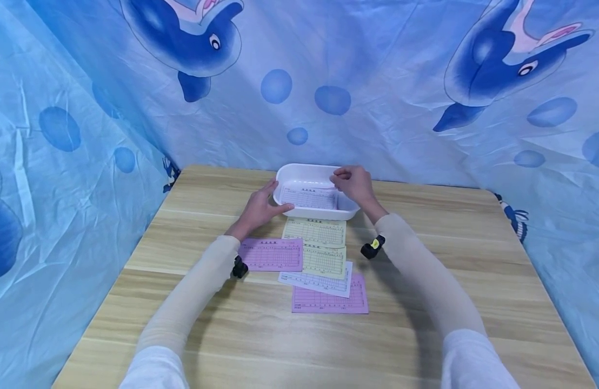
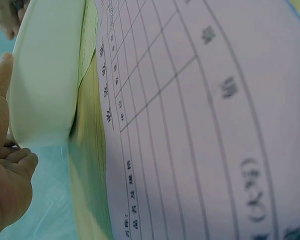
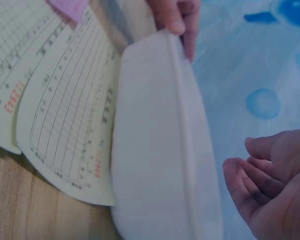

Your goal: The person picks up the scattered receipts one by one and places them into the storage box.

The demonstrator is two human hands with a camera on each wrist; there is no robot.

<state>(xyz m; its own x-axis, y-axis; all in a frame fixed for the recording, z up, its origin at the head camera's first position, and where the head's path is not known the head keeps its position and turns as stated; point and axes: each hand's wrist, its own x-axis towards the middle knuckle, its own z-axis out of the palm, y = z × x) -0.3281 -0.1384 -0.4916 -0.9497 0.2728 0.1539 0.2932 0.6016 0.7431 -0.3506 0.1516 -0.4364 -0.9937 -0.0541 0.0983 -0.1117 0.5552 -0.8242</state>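
Observation:
A white plastic tray stands near the table's back edge, with a pale printed slip lying inside it. My left hand grips the tray's left end, thumb over the near rim and fingers round the outer side. Above the tray's right end is my right hand, its fingers loosely bent. The right wrist view shows that hand holding nothing, thumb and fingertips apart. A pink printed slip lies close by the left wrist, and a yellow slip lies against the tray's near side.
Nearer the front, another yellow slip, a white slip and a second pink slip overlap on the wooden table. A blue dolphin-print cloth hangs right behind the table and down its sides.

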